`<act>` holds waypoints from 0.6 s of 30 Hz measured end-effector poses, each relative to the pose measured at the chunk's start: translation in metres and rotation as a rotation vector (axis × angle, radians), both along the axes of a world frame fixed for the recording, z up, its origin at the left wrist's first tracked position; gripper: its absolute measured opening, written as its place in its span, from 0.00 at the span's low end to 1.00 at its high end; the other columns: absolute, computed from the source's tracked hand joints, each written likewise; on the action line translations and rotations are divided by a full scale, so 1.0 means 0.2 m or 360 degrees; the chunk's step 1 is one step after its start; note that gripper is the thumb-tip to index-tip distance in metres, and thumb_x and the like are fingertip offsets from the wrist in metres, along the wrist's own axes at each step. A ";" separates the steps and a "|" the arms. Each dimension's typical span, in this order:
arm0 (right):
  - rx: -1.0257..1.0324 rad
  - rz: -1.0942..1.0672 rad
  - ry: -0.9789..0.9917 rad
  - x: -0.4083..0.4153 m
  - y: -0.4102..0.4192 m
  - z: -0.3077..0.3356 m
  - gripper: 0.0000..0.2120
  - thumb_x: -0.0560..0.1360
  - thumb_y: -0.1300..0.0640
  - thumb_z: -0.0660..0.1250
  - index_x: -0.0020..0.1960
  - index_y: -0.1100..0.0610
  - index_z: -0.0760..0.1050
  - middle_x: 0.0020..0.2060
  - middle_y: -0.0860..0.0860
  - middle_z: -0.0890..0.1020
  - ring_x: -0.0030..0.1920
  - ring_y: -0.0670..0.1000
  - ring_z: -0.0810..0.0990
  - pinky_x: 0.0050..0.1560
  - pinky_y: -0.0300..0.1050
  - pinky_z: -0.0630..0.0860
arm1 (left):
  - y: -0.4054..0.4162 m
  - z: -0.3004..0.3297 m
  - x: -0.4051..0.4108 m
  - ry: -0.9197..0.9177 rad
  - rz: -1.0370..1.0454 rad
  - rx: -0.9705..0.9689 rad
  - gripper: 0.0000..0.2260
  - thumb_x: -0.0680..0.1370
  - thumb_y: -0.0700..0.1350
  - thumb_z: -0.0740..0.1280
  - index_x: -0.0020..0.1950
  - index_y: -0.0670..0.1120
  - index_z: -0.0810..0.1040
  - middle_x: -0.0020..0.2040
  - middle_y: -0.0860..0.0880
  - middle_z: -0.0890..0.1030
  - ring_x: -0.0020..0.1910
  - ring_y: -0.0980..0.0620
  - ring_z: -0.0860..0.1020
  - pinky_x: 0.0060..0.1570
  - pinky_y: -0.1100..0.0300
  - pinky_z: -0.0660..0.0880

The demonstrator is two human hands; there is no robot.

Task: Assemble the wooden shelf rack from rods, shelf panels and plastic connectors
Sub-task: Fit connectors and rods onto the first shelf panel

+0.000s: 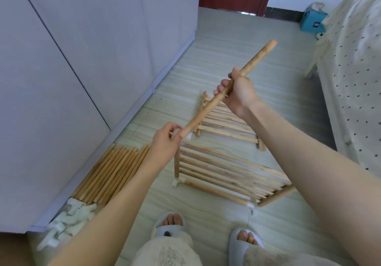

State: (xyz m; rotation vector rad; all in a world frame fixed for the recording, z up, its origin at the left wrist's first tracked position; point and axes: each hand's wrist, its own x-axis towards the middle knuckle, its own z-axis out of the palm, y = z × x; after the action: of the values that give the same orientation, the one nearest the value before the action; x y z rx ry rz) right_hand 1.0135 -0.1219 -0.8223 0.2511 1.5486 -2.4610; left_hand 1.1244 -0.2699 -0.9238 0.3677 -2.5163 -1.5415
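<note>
My right hand (237, 92) grips a long wooden rod (255, 57) near its middle, holding it slanted from upper right down to lower left. The rod's lower end meets a white plastic connector (188, 136) at the far left corner of a slatted shelf panel (222, 170). My left hand (165, 140) grips that corner, fingers curled round the connector and the rod's tip. The panel stands raised on the floor with rods and white connectors along its near edge. A second slatted panel (231, 125) lies flat behind it.
A bundle of spare rods (111, 173) lies on the floor along the white cabinet (61, 80), with a heap of white connectors (68, 222) at its near end. A bed with dotted cover (356, 80) stands right. My slippered feet (243, 243) are below.
</note>
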 end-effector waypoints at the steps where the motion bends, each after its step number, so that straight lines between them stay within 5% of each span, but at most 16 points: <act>1: 0.0094 -0.0021 0.0034 0.00 0.04 0.01 0.13 0.83 0.51 0.50 0.44 0.56 0.63 0.29 0.51 0.63 0.22 0.47 0.65 0.26 0.40 0.69 | 0.00 -0.01 -0.01 0.0000 0.0007 0.0044 0.04 0.78 0.48 0.64 0.45 0.49 0.73 0.39 0.54 0.75 0.40 0.56 0.73 0.35 0.72 0.67; 5: 0.1200 0.0265 0.0420 0.06 0.21 -0.01 0.19 0.81 0.42 0.50 0.47 0.57 0.69 0.29 0.50 0.67 0.24 0.48 0.66 0.24 0.39 0.64 | 0.04 -0.02 -0.03 -0.0126 -0.0066 0.0040 0.06 0.82 0.49 0.56 0.51 0.48 0.68 0.41 0.55 0.72 0.40 0.60 0.71 0.37 0.66 0.66; 9: 0.2515 0.0821 0.0974 0.22 0.34 -0.20 0.20 0.79 0.41 0.53 0.47 0.55 0.74 0.42 0.56 0.80 0.47 0.58 0.78 0.41 0.45 0.67 | 0.05 -0.01 -0.05 -0.0133 -0.0083 0.0009 0.07 0.83 0.49 0.53 0.53 0.46 0.66 0.41 0.55 0.70 0.41 0.58 0.70 0.37 0.64 0.65; 12: 0.2706 0.0982 0.1003 0.31 0.40 -0.31 0.16 0.78 0.38 0.52 0.48 0.49 0.70 0.47 0.55 0.81 0.51 0.59 0.78 0.45 0.48 0.71 | 0.05 -0.02 -0.07 -0.0140 -0.0048 0.0096 0.08 0.82 0.49 0.53 0.51 0.46 0.66 0.40 0.53 0.70 0.42 0.55 0.70 0.39 0.61 0.66; 18: 0.2694 0.1015 0.1028 0.37 0.46 -0.37 0.16 0.78 0.38 0.50 0.48 0.48 0.70 0.39 0.51 0.78 0.48 0.56 0.79 0.45 0.48 0.74 | 0.06 -0.02 -0.06 -0.0098 -0.0040 0.0092 0.09 0.83 0.49 0.53 0.51 0.45 0.67 0.40 0.52 0.70 0.39 0.56 0.69 0.40 0.61 0.66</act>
State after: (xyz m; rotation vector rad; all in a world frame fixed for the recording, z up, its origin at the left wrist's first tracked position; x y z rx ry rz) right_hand 1.0876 -0.0308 -0.8963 -0.7309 2.8675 -0.2773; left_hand 1.1132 -0.2586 -0.9279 0.3987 -2.5359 -1.6399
